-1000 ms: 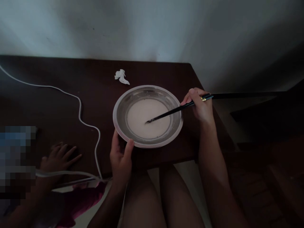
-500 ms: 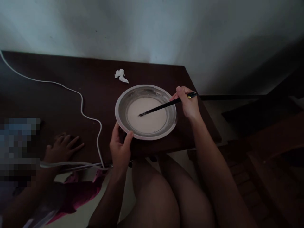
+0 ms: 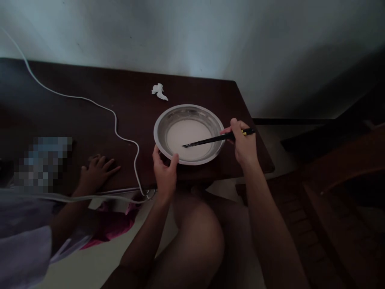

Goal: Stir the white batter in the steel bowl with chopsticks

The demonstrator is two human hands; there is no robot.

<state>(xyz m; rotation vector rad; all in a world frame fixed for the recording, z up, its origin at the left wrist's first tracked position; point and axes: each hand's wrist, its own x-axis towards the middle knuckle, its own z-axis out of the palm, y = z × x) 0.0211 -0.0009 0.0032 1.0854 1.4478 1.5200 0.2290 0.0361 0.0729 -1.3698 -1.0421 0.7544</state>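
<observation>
The round stainless-steel bowl [image 3: 189, 133] is sitting near the right front corner of the dark brown wooden table [image 3: 75, 120], holding a shallow pool of pale white liquid [image 3: 189, 134]. The left hand [image 3: 165, 172] is gripping the bowl's rim at about 7 o'clock, thumb lying over the lip and fingers curled beneath it. The right hand [image 3: 245, 144] is closing around a pair of black chopsticks with yellow-banded tops [image 3: 216, 139] at the bowl's 3 o'clock side; the sticks are running nearly level toward 9 o'clock, and their tips are dipping into the liquid close to the bowl's centre. In this dim light it is hard to confirm whether the tips are touching the bowl's bottom.

At 11 o'clock from the bowl, a small crumpled white tissue [image 3: 159, 91] is lying on the table, apart from the rim. A thin white cable [image 3: 116, 120] is trailing across the tabletop from the far left, curving down past the bowl's 9 o'clock side and dropping over the front edge near the left hand. 1 hand of another person [image 3: 98, 168] is resting flat on the table at 8 o'clock, well apart from the bowl, fingers spread. A magenta cloth [image 3: 112, 224] is showing below the table's front edge. The wearer's bare knees are showing beneath the bowl at 6 o'clock.
</observation>
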